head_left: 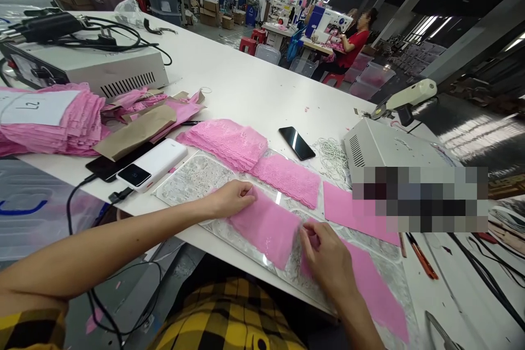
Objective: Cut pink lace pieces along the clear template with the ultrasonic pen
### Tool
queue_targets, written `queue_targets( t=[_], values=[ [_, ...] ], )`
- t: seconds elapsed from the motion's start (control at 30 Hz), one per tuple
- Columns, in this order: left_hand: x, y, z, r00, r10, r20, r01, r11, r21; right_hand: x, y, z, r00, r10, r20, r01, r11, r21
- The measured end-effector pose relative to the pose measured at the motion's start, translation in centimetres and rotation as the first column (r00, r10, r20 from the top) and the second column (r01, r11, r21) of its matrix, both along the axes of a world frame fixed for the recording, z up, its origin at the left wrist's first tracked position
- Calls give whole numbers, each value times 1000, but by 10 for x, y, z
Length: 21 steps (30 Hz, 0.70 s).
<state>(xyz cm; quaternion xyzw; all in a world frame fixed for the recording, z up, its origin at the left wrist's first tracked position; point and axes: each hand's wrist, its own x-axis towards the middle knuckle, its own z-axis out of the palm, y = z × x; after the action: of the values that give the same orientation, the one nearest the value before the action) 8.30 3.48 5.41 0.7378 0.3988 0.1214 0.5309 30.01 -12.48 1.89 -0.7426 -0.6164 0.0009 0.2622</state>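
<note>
A pink fabric piece (266, 227) lies on the marbled mat (197, 178) in front of me. My left hand (235, 198) is closed on its upper left corner. By its right edge is my right hand (324, 251), fingers curled together; whether they pinch an edge is too small to tell. Under and beyond the right hand, another pink piece (377, 295) extends to the lower right. Behind these lie a stack of pink lace (229, 142), a lace piece (289, 180) and a flat pink sheet (348, 208).
A black phone (296, 143) and white string (332, 158) lie behind the mat. To the left are a white power bank (153, 164), bundled pink lace (53, 120) and a grey box (110, 71). Another grey machine (394, 145) stands right, near orange-handled tools (424, 260). A person in red (355, 49) sits far back.
</note>
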Motion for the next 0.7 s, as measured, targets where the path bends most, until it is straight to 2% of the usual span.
queue_targets(
  t=[0.17, 0.47, 0.57, 0.7],
  values=[
    [-1, 0, -2, 1000, 5, -9, -5, 999, 49, -1, 14, -3, 999, -22, -35, 19, 997, -76],
    [-8, 3, -5, 999, 2, -47, 4, 994, 112, -3, 19, 10, 994, -21, -104, 9, 993, -116],
    [-10, 6, -8, 997, -6, -75, 18, 988, 152, -7, 17, 11, 995, 39, -87, -44, 998, -50],
    [-15, 8, -9, 990, -9, -142, 44, 968, 248, -15, 5, 7, 976, 216, -4, -216, 976, 37]
  ],
)
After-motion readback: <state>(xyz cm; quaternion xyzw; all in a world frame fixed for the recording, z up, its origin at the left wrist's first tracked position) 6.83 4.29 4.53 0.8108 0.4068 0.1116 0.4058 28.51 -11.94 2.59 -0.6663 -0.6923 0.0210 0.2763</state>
